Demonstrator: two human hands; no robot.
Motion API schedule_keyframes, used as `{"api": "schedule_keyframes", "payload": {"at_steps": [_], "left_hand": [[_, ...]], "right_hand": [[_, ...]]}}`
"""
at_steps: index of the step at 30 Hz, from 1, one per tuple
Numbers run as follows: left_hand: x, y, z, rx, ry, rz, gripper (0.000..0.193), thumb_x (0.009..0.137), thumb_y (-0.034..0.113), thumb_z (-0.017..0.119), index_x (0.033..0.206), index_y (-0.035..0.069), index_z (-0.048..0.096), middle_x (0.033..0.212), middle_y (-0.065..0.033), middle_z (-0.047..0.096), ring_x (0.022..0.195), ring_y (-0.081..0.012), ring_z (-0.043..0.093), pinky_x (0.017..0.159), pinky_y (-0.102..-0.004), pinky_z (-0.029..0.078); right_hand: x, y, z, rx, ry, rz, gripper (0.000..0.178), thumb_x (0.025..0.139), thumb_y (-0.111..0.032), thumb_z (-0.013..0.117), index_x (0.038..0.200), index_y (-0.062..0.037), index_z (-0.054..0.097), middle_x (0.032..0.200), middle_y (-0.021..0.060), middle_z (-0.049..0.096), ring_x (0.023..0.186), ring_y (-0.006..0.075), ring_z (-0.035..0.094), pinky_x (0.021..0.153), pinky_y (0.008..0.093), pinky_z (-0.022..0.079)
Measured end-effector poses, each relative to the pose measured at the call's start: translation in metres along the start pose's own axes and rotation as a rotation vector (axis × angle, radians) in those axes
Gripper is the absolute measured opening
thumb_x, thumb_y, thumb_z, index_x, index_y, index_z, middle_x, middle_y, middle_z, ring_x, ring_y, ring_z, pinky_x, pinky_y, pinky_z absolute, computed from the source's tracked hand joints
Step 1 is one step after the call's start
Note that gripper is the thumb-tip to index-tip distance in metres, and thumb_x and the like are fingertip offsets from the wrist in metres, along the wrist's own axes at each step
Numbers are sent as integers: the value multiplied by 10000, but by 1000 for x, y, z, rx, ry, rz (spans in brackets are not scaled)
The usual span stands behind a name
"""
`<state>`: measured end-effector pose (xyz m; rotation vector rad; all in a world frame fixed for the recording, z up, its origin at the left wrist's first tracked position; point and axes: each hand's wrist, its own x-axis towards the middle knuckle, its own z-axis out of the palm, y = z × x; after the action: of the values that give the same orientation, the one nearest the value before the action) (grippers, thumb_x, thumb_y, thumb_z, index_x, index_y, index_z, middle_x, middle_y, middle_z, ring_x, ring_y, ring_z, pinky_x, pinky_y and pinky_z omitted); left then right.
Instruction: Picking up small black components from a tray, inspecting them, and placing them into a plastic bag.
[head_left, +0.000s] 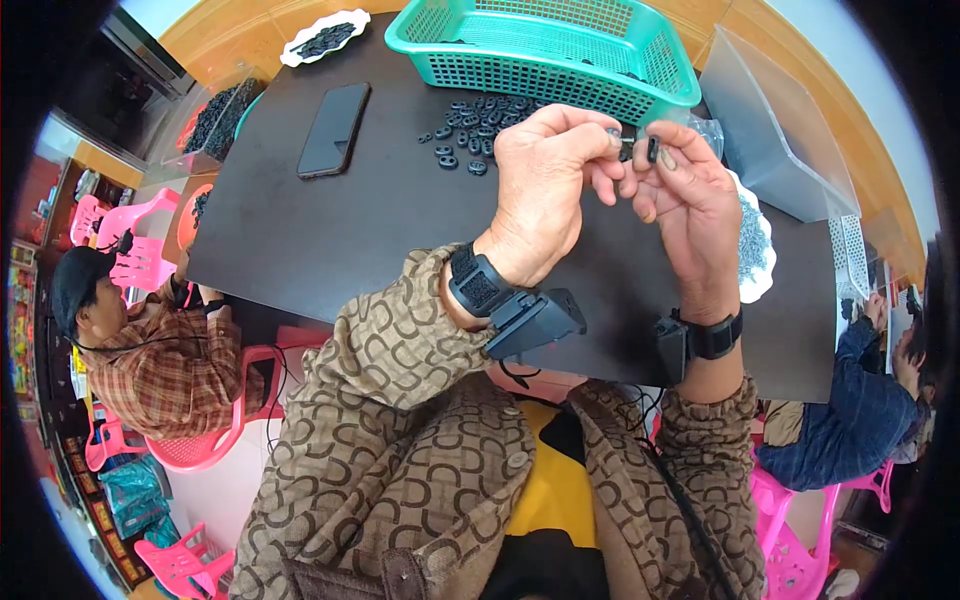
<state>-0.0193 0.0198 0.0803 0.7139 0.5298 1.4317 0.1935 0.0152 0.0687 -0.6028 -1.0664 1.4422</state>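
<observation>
Above the dark table (400, 215) my two hands are raised close together. My left hand (545, 175) is closed in a pinch, with a thin silvery piece (626, 140) showing at its fingertips, too small to name surely. Between thumb and index finger of my right hand (695, 200) is a small black oval part (653, 149), held upright and facing the left fingertips. Beyond my left hand lies a loose heap of black oval parts with holes (485, 120). Beside my right wrist, a white scalloped plate (765, 270) holds many tiny silvery pieces.
A green plastic basket (540, 75) stands at the far edge, a clear bin (780, 130) to its right. A phone (335, 130) and a plate of black pieces (325, 40) lie left. People sit at left (170, 350) and right (850, 400), near pink chairs (140, 240).
</observation>
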Motion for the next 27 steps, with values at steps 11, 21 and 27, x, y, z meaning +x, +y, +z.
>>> {"api": "schedule_keyframes", "payload": {"at_steps": [11, 21, 27], "left_hand": [[9, -19, -7, -46, 69, -94, 148, 1124, -5, 789, 1220, -116, 808, 1051, -174, 814, 848, -278, 816, 726, -383, 641], [-1, -19, 6, 94, 22, 58, 116, 1078, -56, 803, 1188, -91, 810, 1021, -144, 847, 825, -199, 829, 634, -312, 628], [-1, -15, 6, 108, 43, 70, 89, 1060, -69, 789, 1147, -86, 801, 976, -132, 854, 796, -169, 829, 604, -288, 614]], "right_hand": [[-5, 3, 4, -238, 137, -84, 260, 1230, -10, 687, 1459, 92, 755, 1198, 166, 847, 971, 218, 831, 747, 302, 637], [-3, 7, 16, -222, 208, -156, 259, 1209, 5, 717, 1445, 91, 777, 1219, 144, 854, 984, 188, 840, 717, 282, 636], [-3, 5, 21, -235, 187, -147, 288, 1193, 25, 715, 1462, 97, 793, 1213, 139, 862, 975, 178, 839, 709, 276, 635]]}}
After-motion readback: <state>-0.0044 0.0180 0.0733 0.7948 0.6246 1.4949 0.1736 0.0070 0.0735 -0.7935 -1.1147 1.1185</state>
